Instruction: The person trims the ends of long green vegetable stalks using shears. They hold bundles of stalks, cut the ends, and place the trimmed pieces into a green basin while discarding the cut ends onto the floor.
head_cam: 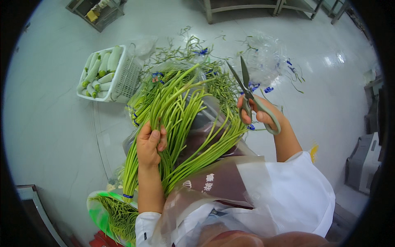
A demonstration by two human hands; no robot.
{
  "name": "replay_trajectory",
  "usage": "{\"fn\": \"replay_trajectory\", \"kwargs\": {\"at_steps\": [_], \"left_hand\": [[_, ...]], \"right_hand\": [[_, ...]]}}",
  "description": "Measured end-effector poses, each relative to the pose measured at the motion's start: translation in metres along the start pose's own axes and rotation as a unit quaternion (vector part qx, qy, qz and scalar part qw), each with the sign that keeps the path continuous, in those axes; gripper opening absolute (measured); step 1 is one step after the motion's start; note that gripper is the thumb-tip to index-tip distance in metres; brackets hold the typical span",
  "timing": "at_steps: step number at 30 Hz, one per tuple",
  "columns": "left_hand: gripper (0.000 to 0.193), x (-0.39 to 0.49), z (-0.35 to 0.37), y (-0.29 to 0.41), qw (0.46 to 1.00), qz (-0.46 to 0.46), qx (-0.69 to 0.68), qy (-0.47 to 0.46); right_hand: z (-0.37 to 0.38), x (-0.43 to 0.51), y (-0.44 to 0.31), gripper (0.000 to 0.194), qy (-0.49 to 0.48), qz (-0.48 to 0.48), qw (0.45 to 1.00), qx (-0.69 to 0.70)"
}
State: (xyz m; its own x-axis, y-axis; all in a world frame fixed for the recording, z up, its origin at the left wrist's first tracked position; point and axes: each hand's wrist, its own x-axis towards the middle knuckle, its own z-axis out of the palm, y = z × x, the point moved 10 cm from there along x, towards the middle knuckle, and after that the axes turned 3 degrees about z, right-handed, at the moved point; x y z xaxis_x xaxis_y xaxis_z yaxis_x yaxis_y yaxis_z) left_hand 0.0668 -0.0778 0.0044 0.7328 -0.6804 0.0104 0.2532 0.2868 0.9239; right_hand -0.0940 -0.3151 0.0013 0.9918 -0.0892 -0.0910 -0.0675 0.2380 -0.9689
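My left hand (151,143) grips a bunch of long green garlic scapes (166,105) near its middle. More scapes (209,154) fan across my lap on the right, over a clear plastic sheet. A blue band (128,196) ties the lower end of one bunch beside my left forearm. My right hand (256,112) holds scissors (247,89) by their grey-green handles, the blades parted and pointing away from me. The blades touch no stems. Cut scape tips (223,86) lie heaped beyond my lap, between my hands.
A white plastic basket (125,77) of pale green zucchini stands at the left. A green and white container (97,205) with thin green stems sits at lower left. Clear plastic bags (267,58), blue bands (268,90) and trimmings litter the floor. Metal racks (243,9) stand at the back.
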Motion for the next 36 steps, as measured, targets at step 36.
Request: {"fn": "replay_trajectory", "kwargs": {"at_steps": [36], "left_hand": [[0.037, -0.001, -0.007, -0.001, 0.995, 0.011, -0.103, 0.003]], "right_hand": [[0.059, 0.031, 0.029, 0.043, -0.041, 0.035, 0.991, -0.119]]}}
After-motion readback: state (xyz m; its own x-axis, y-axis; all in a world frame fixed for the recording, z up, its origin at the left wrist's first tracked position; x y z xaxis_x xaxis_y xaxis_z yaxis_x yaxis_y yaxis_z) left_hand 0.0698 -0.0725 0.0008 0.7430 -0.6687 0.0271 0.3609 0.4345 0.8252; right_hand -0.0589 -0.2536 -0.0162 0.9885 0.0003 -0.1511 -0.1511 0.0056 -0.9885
